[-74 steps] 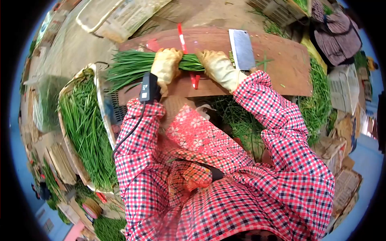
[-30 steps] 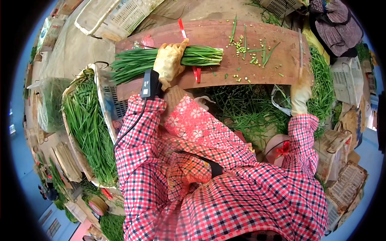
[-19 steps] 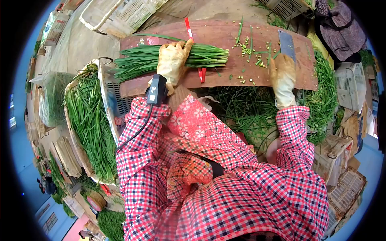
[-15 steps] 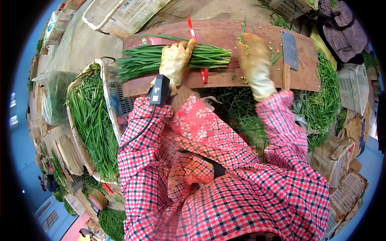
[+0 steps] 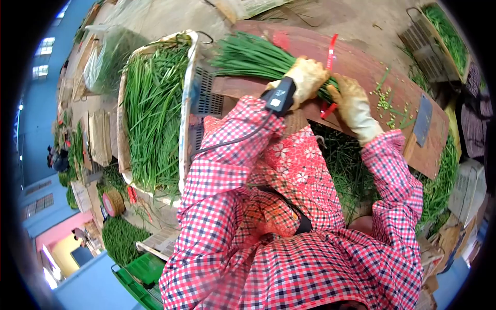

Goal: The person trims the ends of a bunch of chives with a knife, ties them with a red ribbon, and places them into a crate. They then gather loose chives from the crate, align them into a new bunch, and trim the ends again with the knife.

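Observation:
A bundle of green chives (image 5: 248,54) lies across a brown wooden board (image 5: 361,57). My left hand (image 5: 305,77), in a yellow glove, grips the bundle near its cut end. My right hand (image 5: 352,101), also gloved, holds the same bundle just to the right of the left hand. A red band (image 5: 329,49) lies on the board under the bundle. The cleaver (image 5: 422,118) rests flat on the board's right end, away from both hands. Cut green bits (image 5: 386,98) are scattered between the hands and the cleaver.
A white plastic crate (image 5: 190,103) heaped with loose chives (image 5: 152,108) stands left of the board. Chive trimmings (image 5: 341,165) pile below the board and to the right. More crates (image 5: 439,26) sit at the far right, and stacked bundles lie on the floor at left.
My right hand has let go of the cleaver, left it on the board and moved left onto the chive bundle. My head has turned left, so the crate of chives fills more of the view.

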`<state>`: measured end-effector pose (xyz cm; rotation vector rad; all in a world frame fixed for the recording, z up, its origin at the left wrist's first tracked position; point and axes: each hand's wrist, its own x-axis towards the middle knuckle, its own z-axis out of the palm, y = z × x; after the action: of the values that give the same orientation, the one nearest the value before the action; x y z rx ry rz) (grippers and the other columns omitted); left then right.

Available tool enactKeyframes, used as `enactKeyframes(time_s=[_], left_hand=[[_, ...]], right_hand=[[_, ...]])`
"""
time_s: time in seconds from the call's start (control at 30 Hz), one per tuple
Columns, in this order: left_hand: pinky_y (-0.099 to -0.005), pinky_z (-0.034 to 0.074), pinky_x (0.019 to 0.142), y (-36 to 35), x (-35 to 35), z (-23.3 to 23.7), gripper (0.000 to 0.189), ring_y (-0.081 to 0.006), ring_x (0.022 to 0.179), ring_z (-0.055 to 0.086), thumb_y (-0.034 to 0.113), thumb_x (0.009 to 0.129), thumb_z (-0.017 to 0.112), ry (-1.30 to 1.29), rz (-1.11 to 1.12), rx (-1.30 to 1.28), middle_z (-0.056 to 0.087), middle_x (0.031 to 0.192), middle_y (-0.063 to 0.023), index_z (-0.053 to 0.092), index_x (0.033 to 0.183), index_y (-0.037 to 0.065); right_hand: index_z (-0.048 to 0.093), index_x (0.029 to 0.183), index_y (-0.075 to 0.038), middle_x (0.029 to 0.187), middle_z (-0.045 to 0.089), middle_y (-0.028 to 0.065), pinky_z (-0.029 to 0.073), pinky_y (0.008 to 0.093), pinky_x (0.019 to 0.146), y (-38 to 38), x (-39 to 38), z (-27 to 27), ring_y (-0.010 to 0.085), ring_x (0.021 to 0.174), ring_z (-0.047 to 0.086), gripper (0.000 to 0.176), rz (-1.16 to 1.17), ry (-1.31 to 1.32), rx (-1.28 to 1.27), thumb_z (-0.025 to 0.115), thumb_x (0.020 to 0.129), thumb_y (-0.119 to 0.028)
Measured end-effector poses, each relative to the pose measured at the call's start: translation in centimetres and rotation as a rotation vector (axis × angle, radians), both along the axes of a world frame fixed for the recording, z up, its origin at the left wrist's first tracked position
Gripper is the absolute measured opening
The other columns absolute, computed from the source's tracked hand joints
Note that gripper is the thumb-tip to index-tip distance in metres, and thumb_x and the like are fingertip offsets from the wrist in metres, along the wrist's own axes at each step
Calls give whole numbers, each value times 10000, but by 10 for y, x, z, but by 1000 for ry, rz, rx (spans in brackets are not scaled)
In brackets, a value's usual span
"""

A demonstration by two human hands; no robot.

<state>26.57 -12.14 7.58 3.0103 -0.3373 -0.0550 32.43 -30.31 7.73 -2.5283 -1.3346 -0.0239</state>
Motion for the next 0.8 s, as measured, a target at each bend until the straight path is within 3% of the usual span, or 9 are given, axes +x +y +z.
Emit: enactKeyframes(time_s=[0.1,0.17,0.3,0.4,0.57,0.6,0.67,0.73,0.8], left_hand=[[-352,557,675,-8,18,14,416,-242,868,685,195,566,812,150,-96,54,673,907,-89,647,929,77],[-358,566,587,-26,27,-13,243,-254,713,700,178,607,758,-117,-48,-119,682,779,-79,660,799,66],[-356,577,643,-23,26,9,173,-240,802,713,197,705,721,36,-101,-131,720,855,-64,700,849,103],[-370,532,753,-39,33,-47,320,-235,886,643,320,620,762,-217,70,-333,660,914,-78,658,866,142],[-455,504,782,-28,-5,35,479,-274,869,618,476,555,802,-36,128,-240,647,918,-43,642,907,193],[-445,479,837,-26,-1,7,478,-265,922,611,468,604,785,-160,83,-706,648,944,-58,637,939,160],[-425,427,945,-24,7,-50,482,-246,1029,597,450,702,752,-323,-341,-1676,650,995,-87,625,1002,95],[-414,455,937,39,-43,51,503,-270,998,626,429,722,764,-155,18,-298,673,976,-94,633,1051,73],[-410,518,902,80,-76,55,557,-322,1012,645,403,792,731,-153,287,-483,666,1103,-168,621,1207,48]], right_hand=[[555,1266,-22,1194,620,201,462,441,941,-19,11,18,362,1107,582,482,34,65,-20,551,954,-389],[514,1323,-28,1211,606,206,455,445,956,-37,18,17,365,1121,574,512,56,8,-50,614,924,-332],[428,1397,-17,1206,578,210,446,446,957,-48,16,25,371,1110,552,667,146,45,-36,730,836,-214],[388,1413,13,1192,564,212,447,441,943,-45,28,11,378,1081,542,713,173,-57,-140,729,817,-180],[312,1453,26,1200,545,219,447,429,933,-51,32,0,381,1076,526,725,229,-169,-187,618,800,-39],[317,1450,25,1201,544,224,446,429,937,-51,33,1,384,1081,526,723,234,-170,-204,620,797,-37],[328,1442,23,1204,542,233,444,428,945,-56,37,1,389,1090,526,719,250,-162,-242,625,790,-32],[347,1426,23,1192,551,239,450,447,939,-54,37,4,404,1084,541,700,288,-169,-193,679,824,-109],[355,1419,23,1180,558,241,456,461,927,-58,39,3,410,1073,550,706,288,-135,-148,706,832,-153]])
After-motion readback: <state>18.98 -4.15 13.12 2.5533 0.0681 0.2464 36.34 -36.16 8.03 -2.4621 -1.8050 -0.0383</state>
